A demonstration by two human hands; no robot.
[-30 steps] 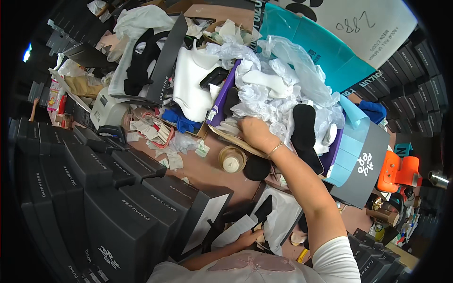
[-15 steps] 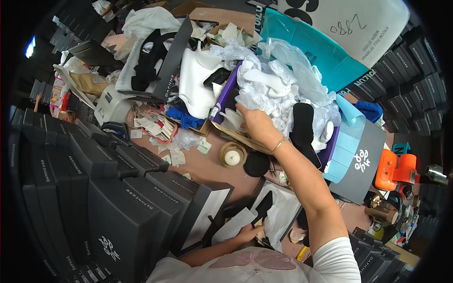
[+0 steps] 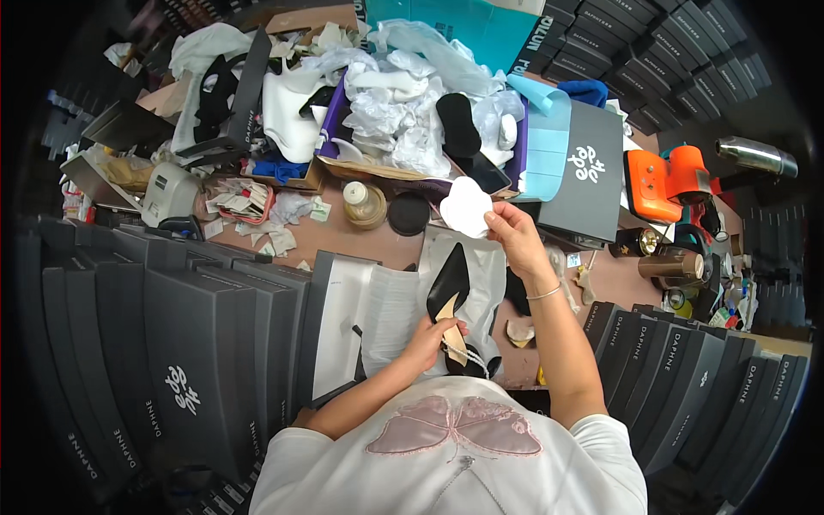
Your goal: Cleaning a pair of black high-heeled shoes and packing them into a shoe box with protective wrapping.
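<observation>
Head view, and here you are with both hands busy! Your left hand [image 3: 432, 341] is closed around the middle of a black shoe [image 3: 448, 276], low in front of your white shirt [image 3: 455, 468]. The shoe's pointed toe aims away from you, its beige insole shows beside your fingers, and a pale beaded strap sits near your end of it. Up and to the right, your right hand [image 3: 520, 239] pinches a thin white pad [image 3: 466, 206] by its right edge, thumb and fingers pressed together on it. That pad has a rounded, lobed outline, and it's held up beyond the shoe's toe, well apart from it. A thin bracelet [image 3: 543, 294] circles your right wrist.

Beneath the shoe, white tissue paper [image 3: 485, 270] spreads out, and just left of it stands a grey box panel with a white inner face [image 3: 342, 322]. Across the brownish counter [image 3: 333, 238], look left of the pad: a round black disc [image 3: 408, 214], then right beside it a see-through jar with a white top [image 3: 365, 208]. Beyond those sits a purple-edged box [image 3: 331, 116] heaped with crumpled white paper [image 3: 390, 116], a black insole [image 3: 458, 124] lying on the heap. Over on the right there's a grey box with white lettering [image 3: 584, 202], and next to it a bright orange device [image 3: 651, 187]. Dark boxes [image 3: 210, 369] crowd your left side, and more dark boxes [image 3: 682, 378] line your right.
</observation>
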